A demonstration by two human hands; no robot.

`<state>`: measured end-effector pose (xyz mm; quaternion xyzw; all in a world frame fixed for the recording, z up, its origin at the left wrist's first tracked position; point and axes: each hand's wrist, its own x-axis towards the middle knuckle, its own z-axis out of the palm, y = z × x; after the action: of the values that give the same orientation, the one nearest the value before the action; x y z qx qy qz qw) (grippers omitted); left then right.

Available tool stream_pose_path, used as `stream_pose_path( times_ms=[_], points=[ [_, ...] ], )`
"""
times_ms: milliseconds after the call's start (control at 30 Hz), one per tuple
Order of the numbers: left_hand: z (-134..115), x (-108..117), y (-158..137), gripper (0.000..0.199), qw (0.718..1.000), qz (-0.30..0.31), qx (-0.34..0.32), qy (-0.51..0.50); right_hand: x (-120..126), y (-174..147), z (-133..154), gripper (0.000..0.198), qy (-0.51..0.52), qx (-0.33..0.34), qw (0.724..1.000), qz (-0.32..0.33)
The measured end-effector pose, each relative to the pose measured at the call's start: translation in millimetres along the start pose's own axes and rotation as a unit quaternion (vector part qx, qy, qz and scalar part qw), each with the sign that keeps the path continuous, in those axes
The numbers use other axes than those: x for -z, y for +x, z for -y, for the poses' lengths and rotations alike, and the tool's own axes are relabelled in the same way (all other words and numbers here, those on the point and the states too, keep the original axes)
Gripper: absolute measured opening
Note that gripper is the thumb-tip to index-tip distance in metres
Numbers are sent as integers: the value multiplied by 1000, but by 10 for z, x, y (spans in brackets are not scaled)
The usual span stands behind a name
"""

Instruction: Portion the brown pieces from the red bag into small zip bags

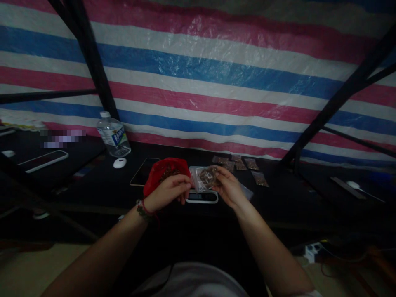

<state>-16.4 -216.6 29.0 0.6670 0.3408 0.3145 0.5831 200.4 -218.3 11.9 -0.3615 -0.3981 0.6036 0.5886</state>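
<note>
My right hand (229, 187) grips a small clear zip bag (206, 178) with brown bits inside, held above a white digital scale (202, 196). At the left edge of that bag is my left hand (170, 190), its fingers curled together; what they hold, if anything, is hidden. Behind the left hand stands an open red bag (153, 175) with loose brown pieces in it. Several filled zip bags (240, 164) lie at the back, and one more filled bag (260, 179) is to their right.
A tablet or phone (144, 171) lies left of the red bag. Farther left are a white mouse-like object (119, 163) and a plastic bottle (114, 135). Dark metal posts (324, 109) flank a striped plastic sheet (210, 74). At right lies a white spoon-like object (354, 185).
</note>
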Motion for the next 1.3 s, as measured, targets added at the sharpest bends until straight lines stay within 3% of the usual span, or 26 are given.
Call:
stream_pose_path(
  times_ms=[333, 433, 533, 700, 833, 1033, 1167, 1233, 1300],
  points=[
    [89, -69, -16, 28, 999, 1, 8, 44, -21, -66, -94, 36, -69, -30, 997, 20],
    [88, -101, -28, 28, 999, -26, 12, 22, 27, -47, -95, 35, -175, 61, 982, -26],
    [112, -153, -31, 29, 997, -69, 14, -9, 15, -96, -48, 20, -322, 157, 933, -24],
    [168, -259, -14, 32, 999, -49, 1, -8, -193, -329, 11, 23, -449, 88, 874, 164],
    [178, -321, -16, 31, 1000, -15, -11, 15, -257, -386, -46, 26, -493, 81, 850, 166],
    [203, -323, -30, 33, 999, 28, -14, 37, -125, -295, -14, 19, -432, 41, 867, 246],
    [206, -332, -33, 32, 999, 41, -7, 28, -123, -285, 18, 24, -404, 28, 874, 267],
    [210, -341, -32, 27, 998, 25, 4, 52, -154, -298, 1, 24, -450, 36, 857, 249],
    [222, -343, -29, 20, 995, -3, 22, 99, -188, -313, -20, 21, -534, 71, 820, 190]
  ],
)
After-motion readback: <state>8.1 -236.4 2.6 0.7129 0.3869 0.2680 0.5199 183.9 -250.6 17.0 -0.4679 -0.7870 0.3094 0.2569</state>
